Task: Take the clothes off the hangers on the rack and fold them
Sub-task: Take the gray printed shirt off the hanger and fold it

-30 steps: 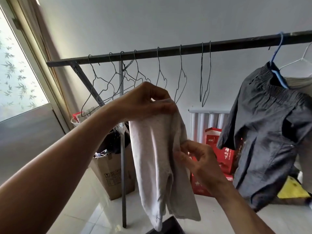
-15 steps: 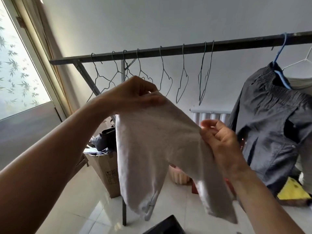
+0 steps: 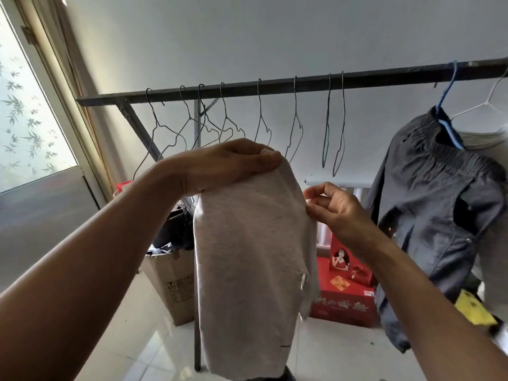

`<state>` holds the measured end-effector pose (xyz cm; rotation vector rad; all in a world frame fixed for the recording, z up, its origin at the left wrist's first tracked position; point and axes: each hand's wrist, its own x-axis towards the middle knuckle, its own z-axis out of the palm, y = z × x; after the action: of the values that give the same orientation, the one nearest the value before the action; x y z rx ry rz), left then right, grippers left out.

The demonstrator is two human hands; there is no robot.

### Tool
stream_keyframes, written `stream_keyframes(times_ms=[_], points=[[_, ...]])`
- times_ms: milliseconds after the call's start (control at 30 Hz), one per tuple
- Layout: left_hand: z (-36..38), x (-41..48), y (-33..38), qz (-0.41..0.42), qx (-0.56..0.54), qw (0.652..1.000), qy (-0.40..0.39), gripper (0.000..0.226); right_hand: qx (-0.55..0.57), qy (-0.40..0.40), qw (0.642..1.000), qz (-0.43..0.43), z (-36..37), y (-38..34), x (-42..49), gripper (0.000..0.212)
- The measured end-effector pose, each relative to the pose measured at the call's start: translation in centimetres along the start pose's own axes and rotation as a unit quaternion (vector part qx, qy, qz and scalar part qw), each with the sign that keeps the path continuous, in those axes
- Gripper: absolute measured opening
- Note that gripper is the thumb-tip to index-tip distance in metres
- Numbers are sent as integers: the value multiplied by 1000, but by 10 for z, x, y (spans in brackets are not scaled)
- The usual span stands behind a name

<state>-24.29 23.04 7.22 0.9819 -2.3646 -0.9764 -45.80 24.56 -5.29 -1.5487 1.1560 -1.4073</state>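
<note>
Item: we hold a pale grey garment [image 3: 247, 257] up before the rack [image 3: 384, 76], clear of every hanger | Left hand [image 3: 228, 163]: grips its top edge | Right hand [image 3: 335, 210]: pinches its right edge | Behind: bare wire hangers [image 3: 295, 105]; dark garment [image 3: 439, 202] on blue hanger [image 3: 453, 136], right | Floor: cardboard box [image 3: 176, 287], red boxes [image 3: 343, 301].

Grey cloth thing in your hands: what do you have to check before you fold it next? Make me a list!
1. Light grey cloth garment off its hanger: ok.
2. Left hand grips its top: ok.
3. Right hand pinches its right edge: ok.
4. Bottom hem even: cannot tell, it reaches the picture's edge.
5. Place to lay it down: cannot tell, none shows.
6. Black metal rack cleared: not ok, a dark grey garment hangs on a blue plastic hanger.
</note>
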Motion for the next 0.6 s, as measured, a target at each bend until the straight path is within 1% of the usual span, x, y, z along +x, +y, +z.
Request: stream_keyframes(times_ms=[167,233,267,300,333,367,433,467,533,567,600], points=[[6,1,-3,-34,-85,994,53,35,-25,-11,999,-18,18,-3,8,13],[6,0,-5,-42,-125,989,71,34,-36,-10,999,-17,25,-2,8,19],[6,-1,-6,-43,-141,986,79,35,-46,3,999,-15,27,-3,7,19],[6,-1,-7,-43,-151,984,90,35,-56,29,998,-16,29,-5,5,15],[7,-2,-8,-43,-158,981,102,32,-51,55,997,-16,30,-7,2,5],[7,-2,-8,-45,-163,979,116,28,-28,76,997,-11,29,-9,-3,9],[7,-3,-10,-52,-179,972,145,24,34,87,996,13,30,-14,-12,43],[6,-2,-10,-51,-186,969,153,25,21,81,996,8,29,-16,-16,58],[5,-2,-11,-48,-194,968,153,30,-83,86,992,-41,30,-18,-25,79],[4,-2,-11,-46,-193,968,152,34,-138,107,982,-70,31,-19,-29,85],[5,-2,-11,-44,-190,969,153,35,-168,136,972,-87,33,-20,-32,85]])
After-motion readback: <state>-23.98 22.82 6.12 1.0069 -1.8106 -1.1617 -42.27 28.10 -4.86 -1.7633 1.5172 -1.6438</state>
